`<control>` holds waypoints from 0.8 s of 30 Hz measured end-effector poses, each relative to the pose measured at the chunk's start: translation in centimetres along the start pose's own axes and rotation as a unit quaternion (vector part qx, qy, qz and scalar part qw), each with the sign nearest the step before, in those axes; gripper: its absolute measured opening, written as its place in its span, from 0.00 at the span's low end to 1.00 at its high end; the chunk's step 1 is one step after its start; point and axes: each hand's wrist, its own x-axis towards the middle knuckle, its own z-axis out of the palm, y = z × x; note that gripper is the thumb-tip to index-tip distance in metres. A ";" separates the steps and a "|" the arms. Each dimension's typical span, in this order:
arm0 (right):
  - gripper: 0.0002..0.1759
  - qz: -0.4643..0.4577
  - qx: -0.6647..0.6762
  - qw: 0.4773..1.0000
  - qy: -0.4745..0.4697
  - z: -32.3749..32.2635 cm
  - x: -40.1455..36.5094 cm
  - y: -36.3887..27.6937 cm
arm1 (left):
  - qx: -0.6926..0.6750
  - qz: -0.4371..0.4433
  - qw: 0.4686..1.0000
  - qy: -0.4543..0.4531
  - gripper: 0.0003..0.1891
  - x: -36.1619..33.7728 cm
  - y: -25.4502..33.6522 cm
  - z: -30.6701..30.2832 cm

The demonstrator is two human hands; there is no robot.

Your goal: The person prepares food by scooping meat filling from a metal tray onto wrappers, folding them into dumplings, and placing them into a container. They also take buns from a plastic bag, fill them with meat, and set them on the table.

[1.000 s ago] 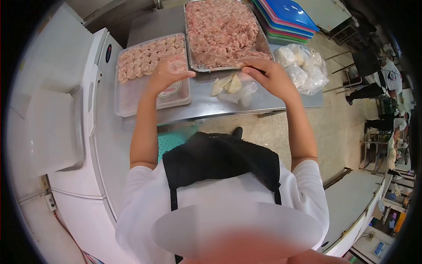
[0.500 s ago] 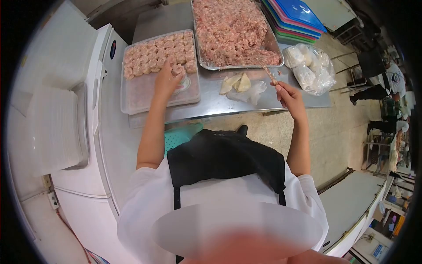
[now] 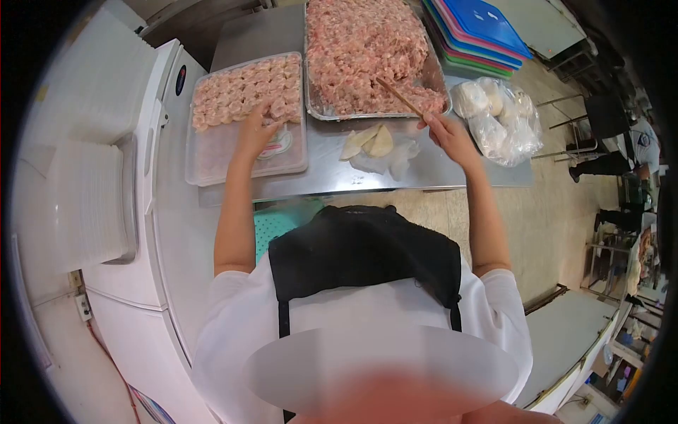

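Note:
At the edge of the rows of meat dumplings (image 3: 244,88) is my left hand (image 3: 254,136), its thumb and fingers closed around a dumpling (image 3: 282,114); the fingers partly cover it. The dumplings fill the far part of a clear plastic container (image 3: 212,157). My right hand (image 3: 450,136) grips a thin wooden stick (image 3: 401,97), whose far end reaches over the minced meat filling (image 3: 367,53). That filling is heaped in a metal tray (image 3: 339,116). Between my hands, pale wrapper sheets (image 3: 371,141) lie on the table beside a crumpled plastic bag (image 3: 395,161).
A knotted plastic bag of white rounds (image 3: 494,116) sits at the right end of the steel table (image 3: 325,182). Behind it are stacked coloured lids (image 3: 480,32). A white refrigerator (image 3: 159,212) stands at left, a teal basket (image 3: 282,222) below. Other people (image 3: 621,159) are far right.
My left hand has brought the dumpling down to the end of the row. The stick in my right hand has swung from near the tray's edge to over the filling.

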 end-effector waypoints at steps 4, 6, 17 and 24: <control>0.20 -0.090 -0.319 0.943 0.016 -4.7 5.5 -0.7 | 0.046 -0.072 0.996 -0.015 0.30 0.1 1.8 0.1; 0.17 -0.142 -0.424 0.894 0.031 -6.4 8.8 -0.5 | 0.079 -0.089 0.993 -0.028 0.28 0.4 3.3 -0.1; 0.08 -0.297 -0.516 0.801 -0.060 -5.7 11.3 -0.2 | -0.143 -0.045 0.981 -0.122 0.15 -2.5 18.2 9.2; 0.10 -0.380 -0.442 0.805 -0.109 -3.1 10.6 1.0 | 0.037 0.060 0.996 -0.053 0.14 -3.1 16.2 17.8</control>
